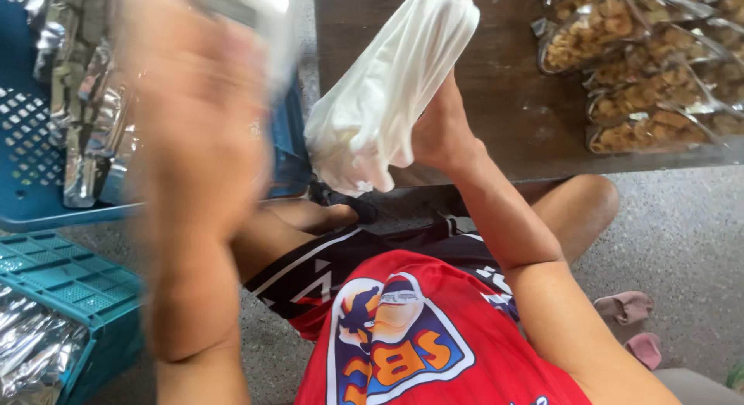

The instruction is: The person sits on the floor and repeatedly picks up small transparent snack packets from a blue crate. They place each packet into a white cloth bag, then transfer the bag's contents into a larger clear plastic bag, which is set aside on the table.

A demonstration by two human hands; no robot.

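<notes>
My right hand (443, 134) is raised in front of the low wooden table (504, 103) and grips a white, translucent plastic bag (387, 87) from behind. The bag is bunched up and slants from upper right to lower left. My left hand (198, 87) is lifted close to the camera at the left and is heavily blurred by motion. Something pale and white (267, 10) shows at its upper edge, but the blur hides whether the fingers hold it. I am seated, with my red shirt (434, 343) and bare knees below.
Blue plastic crates (31, 141) with silver foil pouches (85, 118) stand at the left, and another crate (70, 289) is at the lower left. Several clear packets of brown snacks (643, 72) lie on the table's right side. Pink sandals (632, 320) rest on the speckled floor.
</notes>
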